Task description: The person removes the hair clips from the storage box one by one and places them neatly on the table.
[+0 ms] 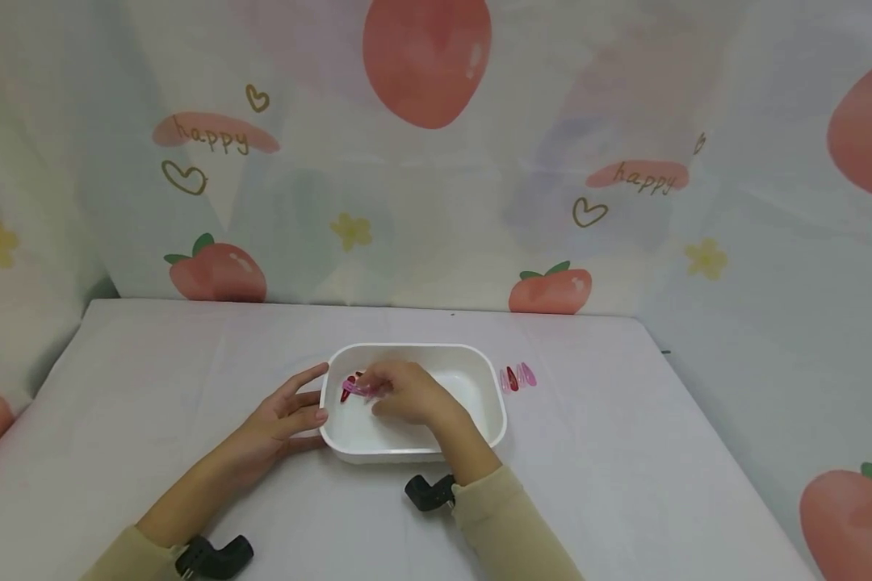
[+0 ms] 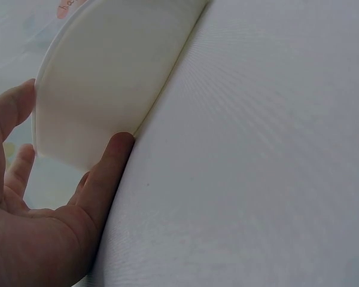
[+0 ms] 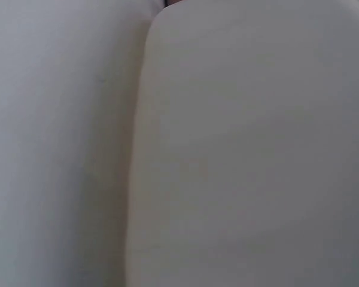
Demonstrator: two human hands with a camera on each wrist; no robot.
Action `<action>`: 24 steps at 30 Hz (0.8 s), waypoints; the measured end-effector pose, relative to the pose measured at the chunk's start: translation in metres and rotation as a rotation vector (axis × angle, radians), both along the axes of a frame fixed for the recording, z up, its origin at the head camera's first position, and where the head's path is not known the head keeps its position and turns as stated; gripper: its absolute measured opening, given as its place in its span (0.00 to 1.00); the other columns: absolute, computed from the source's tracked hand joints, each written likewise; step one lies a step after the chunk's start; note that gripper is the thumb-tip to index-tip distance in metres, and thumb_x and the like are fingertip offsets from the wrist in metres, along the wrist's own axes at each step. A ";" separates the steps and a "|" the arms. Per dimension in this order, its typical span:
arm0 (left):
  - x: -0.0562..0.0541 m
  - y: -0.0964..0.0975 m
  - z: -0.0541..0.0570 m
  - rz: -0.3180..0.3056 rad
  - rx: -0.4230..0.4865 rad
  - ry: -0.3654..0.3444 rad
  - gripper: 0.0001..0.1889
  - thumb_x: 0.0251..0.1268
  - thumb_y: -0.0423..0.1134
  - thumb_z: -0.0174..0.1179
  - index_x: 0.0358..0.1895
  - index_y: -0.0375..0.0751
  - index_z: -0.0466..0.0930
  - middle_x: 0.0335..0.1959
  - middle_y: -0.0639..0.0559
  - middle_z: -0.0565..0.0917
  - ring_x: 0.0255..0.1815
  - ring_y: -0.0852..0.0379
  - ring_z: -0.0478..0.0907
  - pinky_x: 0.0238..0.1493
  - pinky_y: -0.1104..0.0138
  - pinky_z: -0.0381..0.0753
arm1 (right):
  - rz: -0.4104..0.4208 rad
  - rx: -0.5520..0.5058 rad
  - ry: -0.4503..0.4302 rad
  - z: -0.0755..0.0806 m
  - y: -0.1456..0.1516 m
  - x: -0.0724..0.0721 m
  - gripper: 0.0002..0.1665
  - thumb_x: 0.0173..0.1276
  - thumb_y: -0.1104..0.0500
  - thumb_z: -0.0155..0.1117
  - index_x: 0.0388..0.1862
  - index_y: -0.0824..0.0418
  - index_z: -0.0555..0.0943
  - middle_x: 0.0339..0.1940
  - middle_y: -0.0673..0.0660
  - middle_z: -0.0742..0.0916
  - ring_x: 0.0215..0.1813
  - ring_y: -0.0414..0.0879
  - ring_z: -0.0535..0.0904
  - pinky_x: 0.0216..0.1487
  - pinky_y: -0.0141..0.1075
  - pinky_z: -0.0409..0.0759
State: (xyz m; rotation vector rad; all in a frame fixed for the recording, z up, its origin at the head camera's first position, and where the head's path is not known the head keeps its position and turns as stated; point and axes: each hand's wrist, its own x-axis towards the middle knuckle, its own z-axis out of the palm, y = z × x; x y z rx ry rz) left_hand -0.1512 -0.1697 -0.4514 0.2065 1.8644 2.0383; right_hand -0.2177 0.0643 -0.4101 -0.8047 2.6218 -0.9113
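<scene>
A white tray (image 1: 407, 453) sits on the table. My left hand (image 1: 279, 420) is at its left end, fingers spread, with fingertips at the rim and side wall; the left wrist view shows the thumb (image 2: 110, 173) along the tray's lower wall. My right hand (image 1: 410, 393) reaches down into the tray, fingers bent toward a few red and pink snap hair clips (image 1: 349, 387) at its left end. A pink clip is right at the fingertips; I cannot tell whether they pinch it. The right wrist view shows mostly the tray's pale outer wall (image 3: 239, 149).
Several red and pink hair clips (image 1: 512, 378) lie side by side on the white tablecloth (image 1: 625, 452), just right of the tray. A printed curtain (image 1: 436, 202) rises behind the table's far edge. Dark wrist camera mounts (image 1: 214, 557) stick out by both sleeves.
</scene>
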 end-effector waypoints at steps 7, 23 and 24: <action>0.000 -0.001 0.000 0.002 0.010 0.002 0.37 0.73 0.34 0.57 0.79 0.57 0.51 0.74 0.32 0.60 0.68 0.40 0.70 0.60 0.48 0.80 | -0.032 0.136 0.055 -0.001 -0.003 0.002 0.21 0.50 0.71 0.74 0.41 0.52 0.87 0.35 0.48 0.85 0.40 0.41 0.76 0.48 0.33 0.76; 0.000 -0.001 0.000 -0.006 0.037 0.001 0.38 0.72 0.33 0.58 0.79 0.56 0.51 0.75 0.32 0.58 0.68 0.41 0.70 0.60 0.49 0.79 | -0.024 -0.017 0.185 0.002 -0.002 -0.001 0.04 0.60 0.60 0.74 0.32 0.51 0.88 0.34 0.45 0.88 0.43 0.45 0.82 0.48 0.37 0.80; 0.000 -0.001 0.000 -0.008 0.038 0.001 0.38 0.72 0.33 0.58 0.79 0.56 0.51 0.75 0.31 0.58 0.68 0.41 0.70 0.60 0.49 0.79 | -0.019 -0.060 0.170 0.003 -0.002 -0.001 0.04 0.60 0.61 0.74 0.32 0.52 0.88 0.35 0.46 0.89 0.45 0.46 0.83 0.50 0.37 0.81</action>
